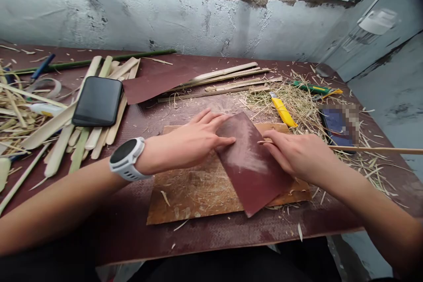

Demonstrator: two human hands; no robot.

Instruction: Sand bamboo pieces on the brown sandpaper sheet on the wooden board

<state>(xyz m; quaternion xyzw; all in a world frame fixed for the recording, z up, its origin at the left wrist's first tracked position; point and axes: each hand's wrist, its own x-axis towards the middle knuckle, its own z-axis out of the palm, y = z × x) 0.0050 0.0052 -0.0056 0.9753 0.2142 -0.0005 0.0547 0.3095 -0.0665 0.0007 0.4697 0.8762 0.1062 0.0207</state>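
Observation:
My left hand (201, 134) lies flat with fingers stretched over the upper left edge of a sheet of dark red sandpaper (254, 185). Pale dust streaks the middle of the sheet. Under it is a worn brown board (191, 194). My right hand (294, 152) is closed around a thin wooden stick (376, 150). The stick's tip pokes out past my fingers above the sandpaper, and its long end runs off to the right. Beyond my right hand lies a yellow utility knife (283, 111) among shavings.
Bamboo strips (62, 154) are piled at the left with a black smartphone (97, 101) on top. Another sandpaper sheet (148, 83) and long strips (228, 72) lie behind. Shavings (304, 101), a green-handled cutter (313, 89) and a partly blurred dark device (333, 123) are at the right.

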